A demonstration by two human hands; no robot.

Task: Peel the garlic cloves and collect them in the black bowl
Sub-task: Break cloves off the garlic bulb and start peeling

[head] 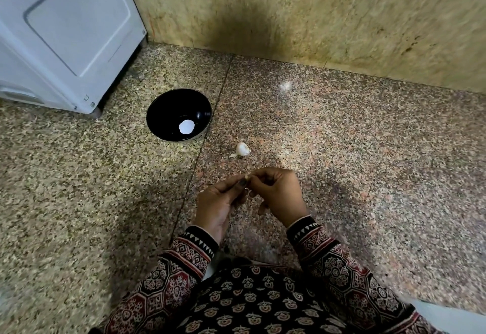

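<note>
While my left hand [219, 203] and right hand [280, 194] pinch one clove [246, 177] in curled fingers, I'm mid-peel; next: strip skin, drop in black bowl [168, 107].

white appliance [65, 31] at far left on speckled granite floor [342, 136], by stone wall [289, 4].

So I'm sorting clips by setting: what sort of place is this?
Likely a home kitchen or utility corner: a speckled stone floor, a stone-clad wall, and a white appliance on feet near the bowl.
</note>
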